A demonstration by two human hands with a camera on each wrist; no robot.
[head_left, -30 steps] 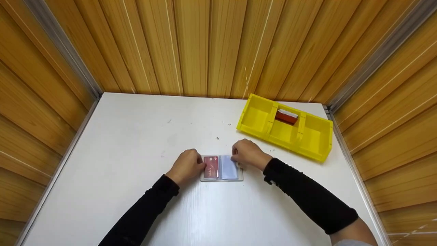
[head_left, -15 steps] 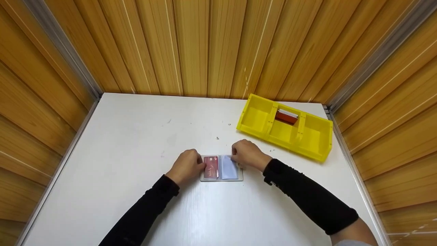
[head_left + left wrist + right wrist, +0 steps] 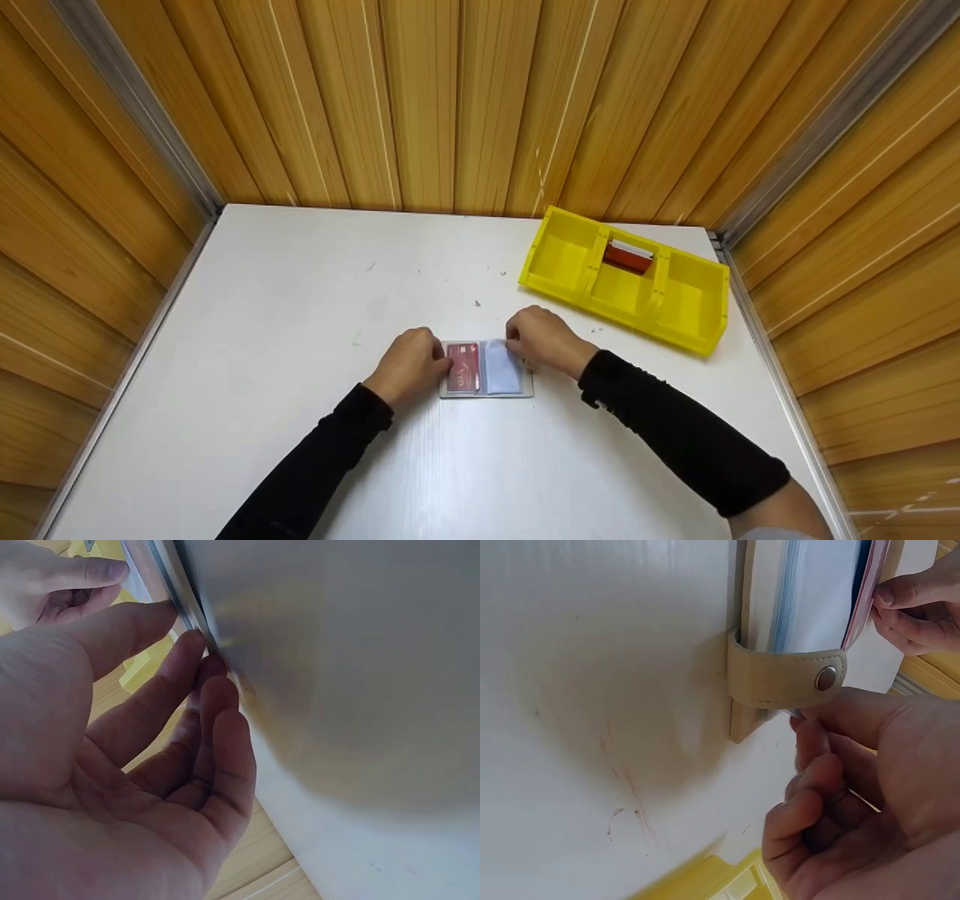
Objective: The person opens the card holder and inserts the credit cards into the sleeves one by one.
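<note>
An opened card holder (image 3: pixel 528 388) with a pale cover lies on the white table. A red card (image 3: pixel 463 369) sits under clear plastic in its left half; bluish clear sleeves (image 3: pixel 502 373) are stacked on the right half. My left hand (image 3: pixel 411 361) pinches the holder's left edge between thumb and fingers, as the left wrist view also shows. At the upper right, my right hand (image 3: pixel 546 337) pinches the top corner of the sleeves, its fingertips partly hidden. A beige strap (image 3: pixel 780 679) with a metal snap stands out from the holder beside the right thumb.
A yellow three-compartment bin (image 3: pixel 622 307) stands at the back right, close beyond the right hand. Its middle compartment contains a red and white stack (image 3: pixel 628 257). Wood-patterned walls (image 3: pixel 420 105) border the table (image 3: pixel 315 292) at the back and both sides.
My right hand has shifted very slightly left, and the top sleeve looks a little more bowed under its fingers. The left hand keeps its place on the holder.
</note>
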